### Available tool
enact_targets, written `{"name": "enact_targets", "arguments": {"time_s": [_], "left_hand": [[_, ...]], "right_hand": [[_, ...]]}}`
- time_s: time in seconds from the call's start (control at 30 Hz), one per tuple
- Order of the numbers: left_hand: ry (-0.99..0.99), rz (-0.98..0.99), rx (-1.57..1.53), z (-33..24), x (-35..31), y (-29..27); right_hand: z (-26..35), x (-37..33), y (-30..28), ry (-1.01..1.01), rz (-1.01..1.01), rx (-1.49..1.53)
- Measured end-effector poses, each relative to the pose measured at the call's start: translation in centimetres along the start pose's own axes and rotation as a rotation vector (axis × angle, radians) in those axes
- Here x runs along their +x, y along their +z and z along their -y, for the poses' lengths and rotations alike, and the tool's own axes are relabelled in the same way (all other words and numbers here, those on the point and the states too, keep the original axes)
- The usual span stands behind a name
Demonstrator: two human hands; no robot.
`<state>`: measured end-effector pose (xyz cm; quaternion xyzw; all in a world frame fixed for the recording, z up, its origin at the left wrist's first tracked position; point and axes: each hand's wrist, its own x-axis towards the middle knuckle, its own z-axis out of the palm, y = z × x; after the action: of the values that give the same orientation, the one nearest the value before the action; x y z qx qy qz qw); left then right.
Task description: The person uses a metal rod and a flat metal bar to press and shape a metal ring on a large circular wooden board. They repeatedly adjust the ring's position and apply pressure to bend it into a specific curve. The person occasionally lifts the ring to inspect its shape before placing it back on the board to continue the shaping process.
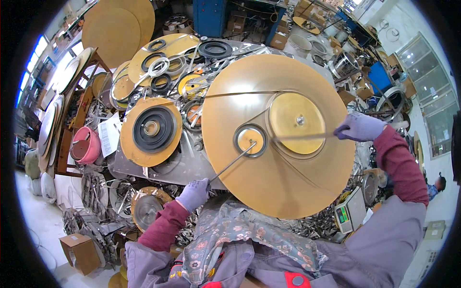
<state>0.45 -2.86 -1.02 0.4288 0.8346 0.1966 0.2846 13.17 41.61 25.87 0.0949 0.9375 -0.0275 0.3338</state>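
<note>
In front of me lies a large tan disc (pixel 235 115). On it sit a round brass-coloured plate (pixel 293 113) with a silver knob at its middle and a smaller dark ring (pixel 237 139) around a pale hub. My left hand (pixel 193 194), in a pale lilac glove, is closed on the near end of a thin metal rod (pixel 230 167); the rod's far end meets the hub. My right hand (pixel 360 127), gloved alike, is closed at the right end of a motion-blurred narrow bar or strip (pixel 307 138) crossing the brass plate. A thin dark strip (pixel 240 94) runs from the left towards the plate.
Left of the disc, a smaller tan disc (pixel 134 152) carries a black coil (pixel 165 129). Several rings and loose metal strips crowd the table behind. A pink bucket (pixel 91 152) stands at the left, a scale (pixel 349 211) at the near right. A cardboard box (pixel 79 252) sits on the floor.
</note>
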Motion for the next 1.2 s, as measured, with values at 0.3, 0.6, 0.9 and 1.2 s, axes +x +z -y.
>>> {"name": "enact_targets", "arguments": {"time_s": [0.3, 0.6, 0.9, 1.2], "left_hand": [[0.057, 0.036, -0.006, -0.8, 0.2, 1.9], [0.062, 0.061, 0.004, -2.0, 0.7, 2.7], [0.025, 0.039, -0.092, -1.7, -0.6, 1.4], [-0.018, 0.067, -0.131, -1.0, 0.9, 1.2]], "right_hand": [[-2.7, 9.2, 13.6, 0.255, -0.712, 0.38], [0.8, 17.3, 21.3, 0.532, -0.726, 0.378], [1.1, 16.6, 21.4, 0.49, -0.748, 0.372], [1.6, 16.6, 21.8, 0.507, -0.738, 0.376]]}}
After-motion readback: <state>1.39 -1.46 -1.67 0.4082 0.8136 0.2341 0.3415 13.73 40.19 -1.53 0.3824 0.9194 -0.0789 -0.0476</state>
